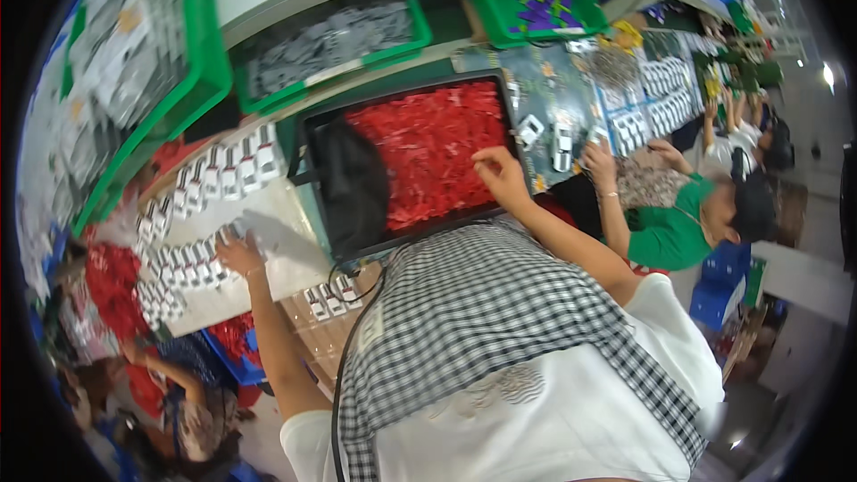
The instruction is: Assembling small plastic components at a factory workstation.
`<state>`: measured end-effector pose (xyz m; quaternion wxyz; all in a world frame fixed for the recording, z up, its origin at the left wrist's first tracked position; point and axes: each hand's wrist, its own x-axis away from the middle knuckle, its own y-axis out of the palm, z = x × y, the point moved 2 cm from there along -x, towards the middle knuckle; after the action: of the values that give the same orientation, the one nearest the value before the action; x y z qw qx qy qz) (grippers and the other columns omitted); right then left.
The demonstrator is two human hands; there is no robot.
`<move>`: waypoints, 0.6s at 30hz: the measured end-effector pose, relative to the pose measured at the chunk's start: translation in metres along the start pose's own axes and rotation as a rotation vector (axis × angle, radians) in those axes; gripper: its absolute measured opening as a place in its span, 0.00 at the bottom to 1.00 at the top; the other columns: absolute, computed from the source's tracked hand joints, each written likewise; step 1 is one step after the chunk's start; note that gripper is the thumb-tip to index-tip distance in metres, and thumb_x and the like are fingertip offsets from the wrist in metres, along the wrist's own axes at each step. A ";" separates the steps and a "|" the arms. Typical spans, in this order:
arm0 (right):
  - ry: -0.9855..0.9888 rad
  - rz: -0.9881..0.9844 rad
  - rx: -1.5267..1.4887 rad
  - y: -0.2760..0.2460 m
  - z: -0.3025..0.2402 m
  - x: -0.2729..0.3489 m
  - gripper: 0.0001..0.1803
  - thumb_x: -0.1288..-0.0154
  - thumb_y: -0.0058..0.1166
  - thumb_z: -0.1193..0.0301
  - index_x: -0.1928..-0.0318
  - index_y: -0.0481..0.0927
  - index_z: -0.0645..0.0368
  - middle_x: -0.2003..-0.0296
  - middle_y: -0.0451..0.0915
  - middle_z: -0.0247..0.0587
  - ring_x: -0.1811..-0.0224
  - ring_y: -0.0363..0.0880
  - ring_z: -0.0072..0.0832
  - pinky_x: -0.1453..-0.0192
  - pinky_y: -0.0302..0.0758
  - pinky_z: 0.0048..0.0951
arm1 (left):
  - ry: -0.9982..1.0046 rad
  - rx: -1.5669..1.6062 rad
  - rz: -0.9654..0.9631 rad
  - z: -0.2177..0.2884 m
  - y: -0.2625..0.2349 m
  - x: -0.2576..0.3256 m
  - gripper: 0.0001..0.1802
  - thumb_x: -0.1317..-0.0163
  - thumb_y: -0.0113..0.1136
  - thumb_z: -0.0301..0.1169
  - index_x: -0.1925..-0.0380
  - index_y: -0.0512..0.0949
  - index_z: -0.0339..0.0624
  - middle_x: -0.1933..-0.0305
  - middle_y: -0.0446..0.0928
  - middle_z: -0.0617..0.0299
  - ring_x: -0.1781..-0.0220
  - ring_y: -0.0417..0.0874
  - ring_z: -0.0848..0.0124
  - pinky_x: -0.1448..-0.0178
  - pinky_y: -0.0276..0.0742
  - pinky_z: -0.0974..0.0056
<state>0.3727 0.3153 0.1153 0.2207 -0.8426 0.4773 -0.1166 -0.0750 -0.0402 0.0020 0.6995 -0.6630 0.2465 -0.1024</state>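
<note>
My left hand (239,254) reaches to the right end of a row of small white toy cars (186,273) on a pale board. Its fingers close around the end car, which they partly hide. Over the right side of a black tray (403,237), my right hand (503,177) is raised with fingers bent and tips close together; anything between them is too small to make out. Many small red plastic pieces (437,147) fill the tray. A black cloth or bag (350,180) lies across its left part.
More white cars (228,171) stand in a row behind, and several (330,297) lie near my waist. Green bins (332,73) of grey parts line the back and left. At right, a co-worker in a green top (671,228) handles white cars (562,145).
</note>
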 end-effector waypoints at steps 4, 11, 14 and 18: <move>0.161 0.514 0.147 -0.067 0.122 -0.001 0.13 0.47 0.53 0.77 0.59 0.77 0.60 0.61 0.75 0.43 0.58 0.73 0.32 0.51 0.69 0.32 | 0.231 0.206 0.112 0.041 -0.038 0.016 0.30 0.43 0.58 0.41 0.42 0.65 0.42 0.41 0.62 0.41 0.39 0.62 0.46 0.37 0.57 0.46; 0.322 0.418 0.751 -0.090 0.170 0.008 0.31 0.51 0.58 0.74 0.44 0.65 0.62 0.42 0.60 0.58 0.41 0.59 0.53 0.36 0.59 0.44 | 0.414 0.479 -0.037 0.175 -0.129 0.035 0.28 0.45 0.58 0.30 0.43 0.66 0.41 0.38 0.60 0.42 0.37 0.58 0.46 0.34 0.51 0.49; 0.368 0.335 0.746 -0.079 0.163 0.004 0.34 0.51 0.58 0.72 0.41 0.63 0.59 0.41 0.59 0.58 0.40 0.58 0.53 0.36 0.58 0.44 | 0.487 0.613 -0.065 0.219 -0.149 0.047 0.26 0.45 0.57 0.28 0.44 0.67 0.41 0.38 0.59 0.43 0.36 0.58 0.47 0.34 0.52 0.50; 0.271 0.460 0.648 -0.089 0.177 0.015 0.33 0.51 0.59 0.69 0.42 0.64 0.58 0.41 0.60 0.58 0.39 0.58 0.52 0.38 0.60 0.46 | 0.616 0.661 -0.152 0.273 -0.174 0.061 0.24 0.46 0.57 0.26 0.46 0.69 0.41 0.38 0.60 0.46 0.37 0.59 0.47 0.34 0.53 0.51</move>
<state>0.5196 0.3884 0.0033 0.4298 -0.5780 0.6163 -0.3184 0.1407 0.1529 0.1593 0.7580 -0.3589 0.3479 -0.4190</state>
